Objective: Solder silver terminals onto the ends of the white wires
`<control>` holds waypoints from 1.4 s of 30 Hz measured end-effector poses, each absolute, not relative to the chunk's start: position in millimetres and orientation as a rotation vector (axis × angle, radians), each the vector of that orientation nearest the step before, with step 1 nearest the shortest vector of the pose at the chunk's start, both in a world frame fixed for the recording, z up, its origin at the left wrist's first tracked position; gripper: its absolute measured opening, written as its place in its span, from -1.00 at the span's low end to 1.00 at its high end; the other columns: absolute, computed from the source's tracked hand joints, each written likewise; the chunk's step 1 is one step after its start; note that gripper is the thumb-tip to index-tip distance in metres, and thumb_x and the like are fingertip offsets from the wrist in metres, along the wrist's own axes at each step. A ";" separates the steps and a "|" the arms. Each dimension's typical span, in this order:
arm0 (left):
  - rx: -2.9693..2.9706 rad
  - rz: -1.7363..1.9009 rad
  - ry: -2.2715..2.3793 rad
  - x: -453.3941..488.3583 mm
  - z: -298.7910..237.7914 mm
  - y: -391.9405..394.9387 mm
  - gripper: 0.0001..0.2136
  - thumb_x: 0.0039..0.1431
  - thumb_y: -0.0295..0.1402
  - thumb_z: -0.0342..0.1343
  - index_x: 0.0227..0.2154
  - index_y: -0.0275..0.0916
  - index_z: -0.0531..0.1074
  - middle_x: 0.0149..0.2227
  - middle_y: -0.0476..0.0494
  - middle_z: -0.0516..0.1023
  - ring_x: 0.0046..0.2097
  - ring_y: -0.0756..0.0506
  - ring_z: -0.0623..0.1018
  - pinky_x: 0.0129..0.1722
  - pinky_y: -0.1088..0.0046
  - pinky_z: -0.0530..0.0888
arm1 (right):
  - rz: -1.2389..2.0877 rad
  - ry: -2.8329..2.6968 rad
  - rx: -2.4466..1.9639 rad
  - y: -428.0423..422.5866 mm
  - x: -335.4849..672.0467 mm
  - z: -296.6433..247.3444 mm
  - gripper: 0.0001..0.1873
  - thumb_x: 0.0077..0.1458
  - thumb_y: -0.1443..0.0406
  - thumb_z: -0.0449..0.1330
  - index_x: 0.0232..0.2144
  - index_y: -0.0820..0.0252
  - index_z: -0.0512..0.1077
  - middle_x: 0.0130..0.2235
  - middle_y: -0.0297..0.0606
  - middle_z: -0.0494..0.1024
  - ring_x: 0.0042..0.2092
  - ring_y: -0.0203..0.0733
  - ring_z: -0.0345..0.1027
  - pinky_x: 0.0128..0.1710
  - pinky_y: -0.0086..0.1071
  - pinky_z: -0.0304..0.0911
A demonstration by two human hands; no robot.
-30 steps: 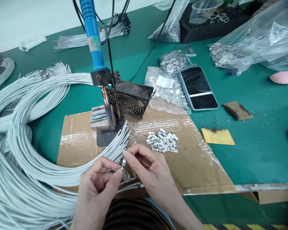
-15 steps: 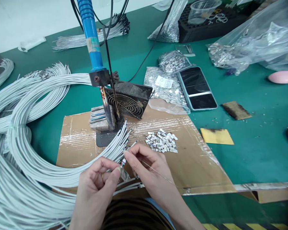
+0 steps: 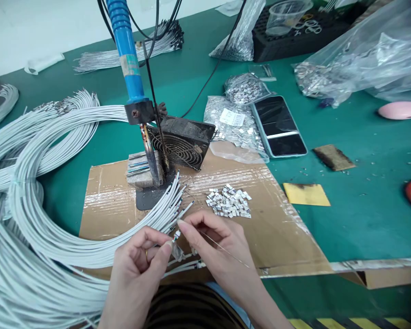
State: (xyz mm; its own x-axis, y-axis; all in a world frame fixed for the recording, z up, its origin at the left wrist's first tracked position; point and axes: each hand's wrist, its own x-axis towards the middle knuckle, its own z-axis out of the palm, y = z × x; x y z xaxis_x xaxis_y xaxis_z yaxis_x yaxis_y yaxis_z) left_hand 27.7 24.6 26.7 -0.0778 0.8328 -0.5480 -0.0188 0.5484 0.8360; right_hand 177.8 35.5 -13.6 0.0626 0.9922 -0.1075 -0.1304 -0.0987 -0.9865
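My left hand [image 3: 139, 265] pinches the stripped end of a white cable [image 3: 176, 236] between thumb and forefinger, low in the middle of the view. My right hand [image 3: 219, 249] is closed too, its forefinger tip touching that cable end, and a thin wire [image 3: 226, 251] runs across its back. Both hands hover over a taped cardboard sheet [image 3: 281, 228]. A bundle of white cables [image 3: 55, 219] curves in from the left, its ends fanned just above my hands. A small heap of metal terminals [image 3: 229, 202] lies to the right of the cable ends.
A blue-handled soldering iron [image 3: 130, 68] stands clamped above a small black fan [image 3: 180, 144]. Bags of metal parts [image 3: 238, 123], a phone [image 3: 281, 125], a yellow sponge [image 3: 305, 195] and a brown pad [image 3: 333, 157] lie on the green table [image 3: 363, 219]. More cable bundles lie at the back.
My hands stay pinched on the cable end almost without moving. The view has drifted slightly, so things on the table sit a little further left.
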 end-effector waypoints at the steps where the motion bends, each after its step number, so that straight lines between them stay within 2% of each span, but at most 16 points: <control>1: 0.741 0.814 1.492 26.5 25.7 23.7 -0.71 0.04 -0.16 0.49 -0.44 -0.24 0.55 -0.69 0.26 0.12 -0.63 0.17 -0.05 -0.62 0.60 -0.19 | 1.276 -1.007 -1.209 34.7 179.4 -13.5 -0.69 0.28 0.21 0.34 -0.51 0.16 0.51 -0.53 -0.45 0.42 -0.48 -0.36 0.21 -0.48 -0.50 0.18; 5: 0.876 0.773 1.471 19.8 15.6 13.1 -0.77 0.14 -0.20 0.42 -0.43 -0.24 0.58 -0.66 0.19 0.23 -0.61 0.13 0.06 -0.60 0.59 0.04 | 1.231 -0.892 -1.148 31.6 194.9 -16.1 -0.64 0.38 0.06 0.24 -0.32 0.09 0.72 -0.38 -0.31 0.65 -0.39 -0.28 0.45 -0.34 -0.46 0.39; 7: 1.046 0.705 1.441 16.1 7.0 3.6 -0.80 0.27 -0.24 0.31 -0.43 -0.23 0.61 -0.61 0.07 0.40 -0.58 0.08 0.22 -0.57 0.56 0.16 | 1.247 -0.797 -1.123 31.9 208.1 -18.5 -0.50 0.43 -0.05 0.12 -0.26 0.05 0.77 -0.34 -0.25 0.72 -0.36 -0.23 0.54 -0.30 -0.43 0.46; 8: 1.172 0.702 1.386 14.1 2.3 -1.6 -0.82 0.30 -0.29 0.27 -0.41 -0.21 0.63 -0.52 -0.02 0.54 -0.53 0.04 0.35 -0.53 0.53 0.26 | 1.247 -0.767 -1.111 32.5 215.1 -19.5 -0.43 0.43 -0.10 0.09 -0.27 0.04 0.78 -0.35 -0.22 0.74 -0.36 -0.22 0.56 -0.32 -0.42 0.48; 10: 1.502 0.768 1.218 8.7 -7.1 -10.9 -0.85 0.28 -0.39 0.27 -0.42 -0.16 0.66 -0.33 -0.12 0.69 -0.29 -0.08 0.57 -0.22 0.41 0.48 | 1.207 -0.727 -1.106 33.9 228.1 -20.2 -0.38 0.40 -0.15 0.08 -0.32 0.05 0.79 -0.37 -0.18 0.76 -0.38 -0.20 0.58 -0.39 -0.43 0.49; 11: 1.608 0.784 1.184 5.1 -11.3 -14.7 -0.85 0.29 -0.44 0.26 -0.39 -0.14 0.66 -0.29 -0.11 0.69 -0.25 -0.08 0.60 -0.16 0.39 0.50 | 1.172 -0.714 -1.114 34.4 233.5 -20.1 -0.38 0.38 -0.15 0.11 -0.34 0.06 0.79 -0.38 -0.17 0.76 -0.39 -0.19 0.57 -0.42 -0.43 0.48; 15: 1.917 0.850 1.381 -14.5 -23.9 -21.8 -0.79 0.37 -0.56 0.19 -0.13 -0.11 0.62 -0.16 -0.09 0.65 -0.18 -0.06 0.65 -0.13 0.48 0.54 | 1.049 -0.672 -1.181 33.4 246.6 -19.5 -0.38 0.32 -0.17 0.18 -0.41 0.12 0.78 -0.46 -0.14 0.73 -0.46 -0.19 0.54 -0.47 -0.42 0.47; 17: 2.215 0.876 1.542 -24.4 -27.5 -20.9 -0.73 0.38 -0.59 0.20 0.04 -0.16 0.59 -0.11 -0.13 0.62 -0.13 -0.08 0.64 -0.02 0.42 0.53 | 1.037 -0.655 -1.205 32.2 249.2 -20.7 -0.36 0.30 -0.20 0.18 -0.43 0.13 0.77 -0.47 -0.15 0.72 -0.46 -0.19 0.54 -0.47 -0.41 0.46; 19: 2.438 0.838 1.599 -32.0 -29.4 -17.8 -0.71 0.39 -0.59 0.19 0.10 -0.24 0.55 -0.12 -0.16 0.57 -0.14 -0.10 0.60 -0.01 0.38 0.52 | 1.042 -0.643 -1.220 31.5 250.1 -22.3 -0.36 0.30 -0.20 0.18 -0.42 0.13 0.77 -0.46 -0.17 0.71 -0.45 -0.19 0.54 -0.47 -0.39 0.47; 23: 2.630 0.733 1.490 -39.5 -28.7 -8.7 -0.80 0.38 -0.62 0.19 -0.03 -0.28 0.52 -0.20 -0.15 0.53 -0.20 -0.12 0.57 -0.10 0.34 0.54 | 1.040 -0.670 -1.238 30.9 248.4 -22.2 -0.36 0.34 -0.18 0.15 -0.43 0.13 0.75 -0.46 -0.16 0.69 -0.45 -0.16 0.53 -0.48 -0.36 0.47; 27: 2.672 0.686 1.432 -43.7 -23.8 -2.7 -0.79 0.34 -0.66 0.18 -0.06 -0.28 0.48 -0.22 -0.17 0.54 -0.18 -0.15 0.56 -0.07 0.30 0.54 | 1.017 -0.821 -1.391 28.1 244.2 -21.7 -0.36 0.38 -0.13 0.13 -0.47 0.13 0.72 -0.50 -0.18 0.67 -0.50 -0.17 0.51 -0.51 -0.36 0.44; 30: 2.625 0.714 1.415 -50.5 -18.1 -3.1 -0.78 0.35 -0.65 0.16 -0.05 -0.27 0.46 -0.18 -0.20 0.57 -0.15 -0.16 0.58 -0.05 0.30 0.54 | 0.870 -1.150 -1.546 25.7 240.3 -28.0 -0.66 0.34 0.09 0.29 -0.38 0.13 0.70 -0.43 -0.23 0.68 -0.47 -0.20 0.51 -0.47 -0.38 0.44; 33: 2.513 0.619 1.295 -58.3 -13.2 -5.3 -0.79 0.39 -0.62 0.08 -0.04 -0.21 0.42 -0.11 -0.22 0.60 -0.08 -0.15 0.65 -0.05 0.39 0.58 | 0.640 -1.483 -1.577 25.4 235.3 -38.2 -0.90 0.30 0.27 0.32 -0.23 0.14 0.66 -0.33 -0.26 0.66 -0.43 -0.24 0.49 -0.40 -0.39 0.45; 35: 2.435 0.534 1.218 -60.1 -11.8 -6.2 -0.76 0.40 -0.61 0.05 0.00 -0.17 0.40 -0.09 -0.19 0.64 -0.07 -0.12 0.68 -0.04 0.45 0.59 | 0.503 -1.645 -1.582 26.3 232.1 -43.4 -0.90 0.34 0.32 0.27 -0.19 0.18 0.61 -0.30 -0.24 0.64 -0.40 -0.22 0.51 -0.37 -0.38 0.45; 39: 2.274 0.547 1.222 -52.2 -11.0 -3.5 -0.68 0.42 -0.57 0.09 0.14 -0.12 0.40 -0.11 -0.11 0.67 -0.08 -0.10 0.69 -0.03 0.48 0.58 | 0.374 -1.791 -1.613 28.4 229.9 -45.2 -0.87 0.38 0.34 0.20 -0.25 0.20 0.54 -0.31 -0.20 0.59 -0.32 -0.12 0.55 -0.35 -0.32 0.45; 42: 2.144 0.616 1.216 -41.5 -8.7 0.7 -0.72 0.41 -0.61 0.10 0.01 -0.09 0.45 -0.21 -0.02 0.63 -0.18 -0.05 0.65 -0.12 0.52 0.54 | 0.394 -1.790 -1.604 27.8 230.7 -42.5 -0.88 0.39 0.34 0.20 -0.24 0.18 0.53 -0.30 -0.21 0.60 -0.33 -0.13 0.55 -0.35 -0.33 0.46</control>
